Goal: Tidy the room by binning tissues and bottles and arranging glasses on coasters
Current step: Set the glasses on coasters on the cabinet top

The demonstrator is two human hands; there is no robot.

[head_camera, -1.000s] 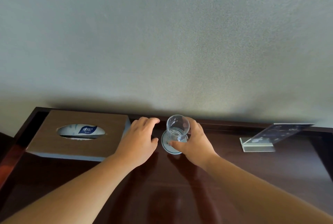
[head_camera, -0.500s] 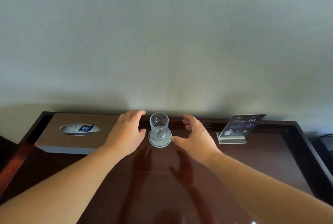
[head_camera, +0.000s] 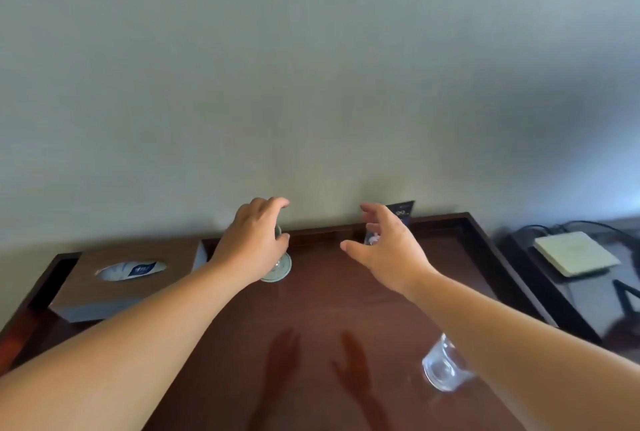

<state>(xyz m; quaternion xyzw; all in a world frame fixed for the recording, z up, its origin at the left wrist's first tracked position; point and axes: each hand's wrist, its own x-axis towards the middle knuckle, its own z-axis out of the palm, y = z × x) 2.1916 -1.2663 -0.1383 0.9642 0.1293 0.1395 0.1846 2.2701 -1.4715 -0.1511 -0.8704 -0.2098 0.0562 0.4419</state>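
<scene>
Head view: left hand (head_camera: 254,240) and right hand (head_camera: 384,250), fingers loosely spread, empty, above glossy wooden table (head_camera: 329,306).

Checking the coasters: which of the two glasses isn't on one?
The near glass beside the right forearm, standing on the bare table. The far glass, behind the left hand, sits on the round coaster.

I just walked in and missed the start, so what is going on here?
A person is tidying a dark table. One glass stands on a coaster near the wall, mostly hidden behind the open left hand. The right hand hovers open beside it, holding nothing. A second glass stands nearer the front, on no coaster.
</scene>
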